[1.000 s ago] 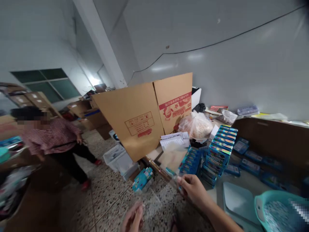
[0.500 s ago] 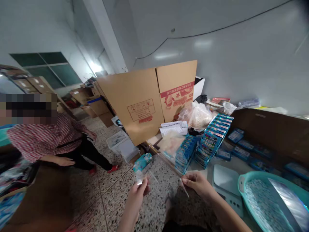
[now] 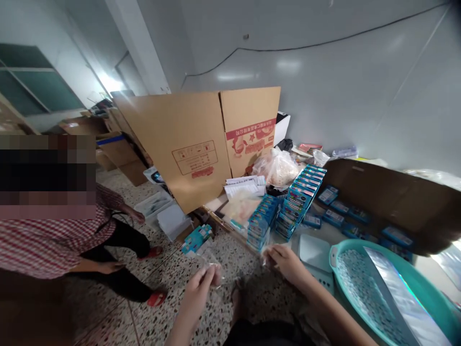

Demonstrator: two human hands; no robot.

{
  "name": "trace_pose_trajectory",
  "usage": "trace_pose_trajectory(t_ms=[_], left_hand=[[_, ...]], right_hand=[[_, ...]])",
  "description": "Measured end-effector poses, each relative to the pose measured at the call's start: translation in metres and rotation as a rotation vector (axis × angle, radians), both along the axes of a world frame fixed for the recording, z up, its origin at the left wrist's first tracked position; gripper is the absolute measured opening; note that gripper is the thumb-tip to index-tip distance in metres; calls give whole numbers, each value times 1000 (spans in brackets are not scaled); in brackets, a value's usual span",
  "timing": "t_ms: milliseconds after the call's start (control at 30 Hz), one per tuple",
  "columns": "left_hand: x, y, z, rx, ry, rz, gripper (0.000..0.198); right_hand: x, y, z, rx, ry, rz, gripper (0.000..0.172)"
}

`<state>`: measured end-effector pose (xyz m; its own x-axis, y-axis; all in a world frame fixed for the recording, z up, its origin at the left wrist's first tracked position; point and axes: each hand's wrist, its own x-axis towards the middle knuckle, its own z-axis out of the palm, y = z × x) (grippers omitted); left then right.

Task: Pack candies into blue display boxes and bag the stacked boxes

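My left hand [image 3: 202, 284] is closed, thumb against fingers, on a thin clear plastic bag [image 3: 217, 283] above the speckled floor. Farther right, my right hand [image 3: 283, 262] pinches a scrap of clear plastic [image 3: 265, 255] close to the table's front edge. Whether the two plastic pieces are joined cannot be made out. Just beyond the right hand, blue printed packets [image 3: 260, 223] stand in a row, with a taller stack of blue boxes [image 3: 300, 199] beside them. A pale flat scale [image 3: 314, 252] lies to the right of that hand.
A teal basin [image 3: 334, 259] of small wrapped pieces holds a silvery sheet [image 3: 398, 293]. Behind the table edge rises a big cardboard box [image 3: 194, 144]. Blue boxes [image 3: 333, 217] lie in a brown carton. A person in a checked shirt [image 3: 39, 245] stands at left.
My view has turned left and the person at left appears nearer. Both hands remain apart; the clear plastic at the left hand shows more plainly, and the strip at the right hand no longer hangs down.
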<state>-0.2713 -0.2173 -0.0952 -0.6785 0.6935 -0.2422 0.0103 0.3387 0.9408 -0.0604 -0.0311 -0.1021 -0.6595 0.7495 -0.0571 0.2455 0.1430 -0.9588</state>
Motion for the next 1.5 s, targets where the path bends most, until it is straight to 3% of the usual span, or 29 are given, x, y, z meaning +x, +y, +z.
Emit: trace_pose_trajectory(t_ms=[167, 267, 367, 433, 500, 567, 600, 667, 733, 800, 1000, 1200, 1500], left_hand=[[-5, -4, -15, -69, 62, 26, 56], [-10, -3, -27, -140, 104, 91, 54], [-16, -8, -29, -153, 211, 179, 44], [-14, -14, -23, -81, 389, 329, 39], [-5, -17, -13, 105, 636, 419, 31], [10, -15, -2, 265, 768, 307, 27], [19, -11, 2, 277, 741, 191, 30], [33, 0, 7, 140, 536, -12, 44], [40, 9, 5, 16, 338, -104, 53], [40, 14, -1, 13, 211, -148, 51], [33, 6, -23, 99, 89, -53, 36], [31, 9, -43, 29, 70, 119, 43], [51, 12, -40, -18, -136, -80, 54]], right_hand=[[1, -2, -1, 37, 15, -95, 39], [-4, -11, -5, 52, -25, -83, 45], [-12, -19, -10, 61, -53, -155, 49], [-20, -24, -14, 92, -53, -243, 48], [-32, -31, -16, 127, -31, -299, 46], [-47, -41, -15, 145, 11, -286, 47], [-55, -47, -15, 144, 38, -254, 48], [-68, -58, -14, 120, 104, -159, 50], [-76, -68, -14, 67, 174, -59, 51], [-77, -74, -17, -15, 236, -5, 51], [-66, -77, -35, -317, 328, 28, 60], [-58, -63, -48, -386, 279, -47, 58], [-49, -71, -40, -249, 232, -24, 22]])
